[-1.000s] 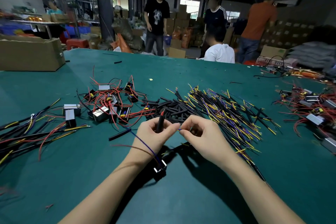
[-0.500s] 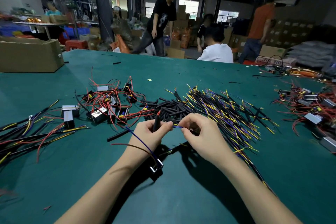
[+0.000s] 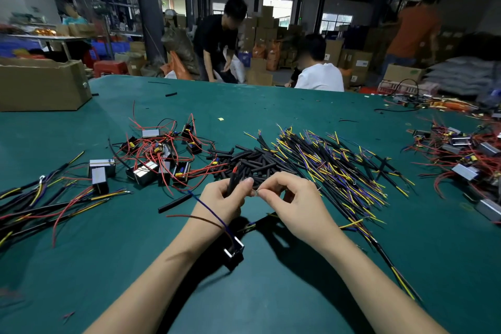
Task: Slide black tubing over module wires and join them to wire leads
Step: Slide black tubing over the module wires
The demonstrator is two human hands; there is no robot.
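Counter [image 3: 271, 106]: dark teal green, plain. Tubing pile [image 3: 252, 160] at centre: matte black. Wire leads [image 3: 339, 163] to its right: black sleeves, yellow and purple-blue ends. Modules [image 3: 160, 152] on the left: black with silver faces, red wires. Held module [image 3: 234, 251]: black, silver-edged, with blue and red wires. Far-left box [image 3: 40, 87]: brown cardboard.
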